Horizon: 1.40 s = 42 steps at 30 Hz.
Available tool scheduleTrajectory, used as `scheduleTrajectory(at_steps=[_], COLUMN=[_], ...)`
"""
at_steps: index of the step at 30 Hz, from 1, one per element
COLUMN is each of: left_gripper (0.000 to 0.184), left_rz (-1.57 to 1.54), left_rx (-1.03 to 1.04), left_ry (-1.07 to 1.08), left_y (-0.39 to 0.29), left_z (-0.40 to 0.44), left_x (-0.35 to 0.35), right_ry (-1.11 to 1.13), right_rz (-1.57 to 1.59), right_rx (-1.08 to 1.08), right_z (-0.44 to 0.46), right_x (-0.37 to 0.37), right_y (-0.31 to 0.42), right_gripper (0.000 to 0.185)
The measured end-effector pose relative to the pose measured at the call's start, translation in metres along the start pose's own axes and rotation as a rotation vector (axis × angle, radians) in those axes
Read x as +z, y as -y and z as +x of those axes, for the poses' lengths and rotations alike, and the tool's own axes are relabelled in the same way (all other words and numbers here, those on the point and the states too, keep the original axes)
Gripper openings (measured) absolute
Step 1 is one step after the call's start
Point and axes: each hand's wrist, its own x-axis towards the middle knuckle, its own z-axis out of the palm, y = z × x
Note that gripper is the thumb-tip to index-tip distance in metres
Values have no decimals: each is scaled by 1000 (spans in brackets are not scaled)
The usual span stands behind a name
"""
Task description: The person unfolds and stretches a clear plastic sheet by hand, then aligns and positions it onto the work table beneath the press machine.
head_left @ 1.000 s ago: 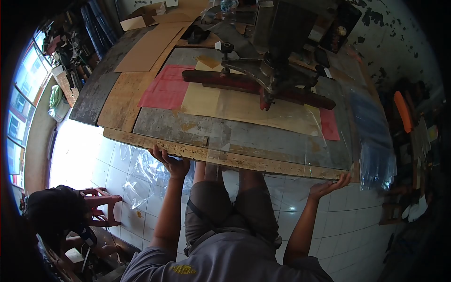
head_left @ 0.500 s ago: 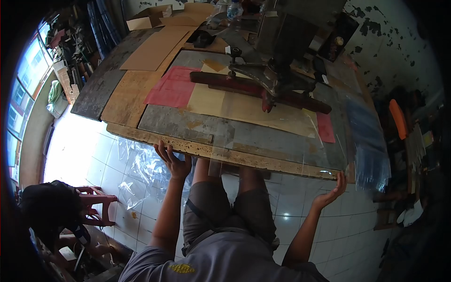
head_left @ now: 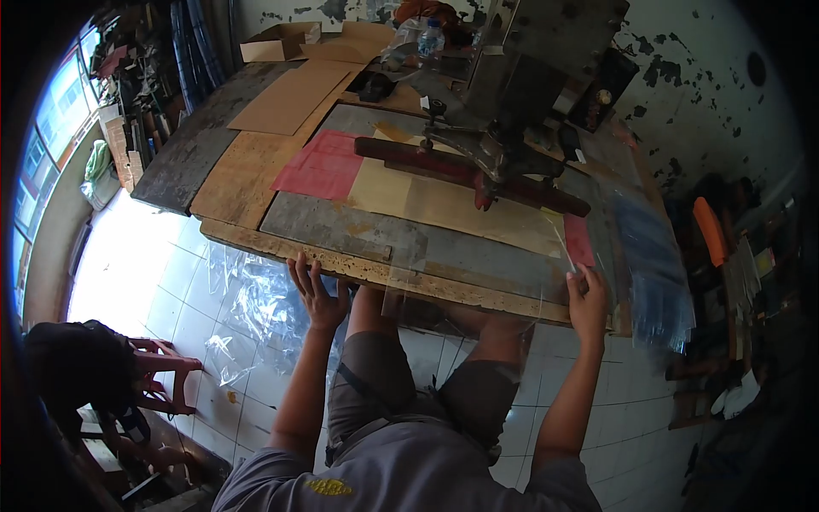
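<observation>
Along the front edge of the table (head_left: 247,241), our left hand (head_left: 320,294) touches the wood, fingers spread wide. To its right, a clear plastic sheet (head_left: 465,299) hangs over that edge, in front of the dark red bar (head_left: 452,173). Our right hand (head_left: 589,303), fingers narrowed, is near the sheet's right side; we cannot tell whether it grips.

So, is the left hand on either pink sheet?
No, the left hand is at the wooden front edge, with the grey board between it and both pink sheets.
</observation>
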Motion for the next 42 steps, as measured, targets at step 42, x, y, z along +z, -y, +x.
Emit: scheduleTrajectory(at_steps=[42], left_gripper=[19], left_rz=[-1139], left_rx=[-616], left_ry=[405], left_y=[-171], left_z=[143], left_x=[-93], right_ry=[-318], right_rz=[847], right_rx=[-88], right_z=[-89], right_x=[-52], right_y=[-8], right_gripper=[30])
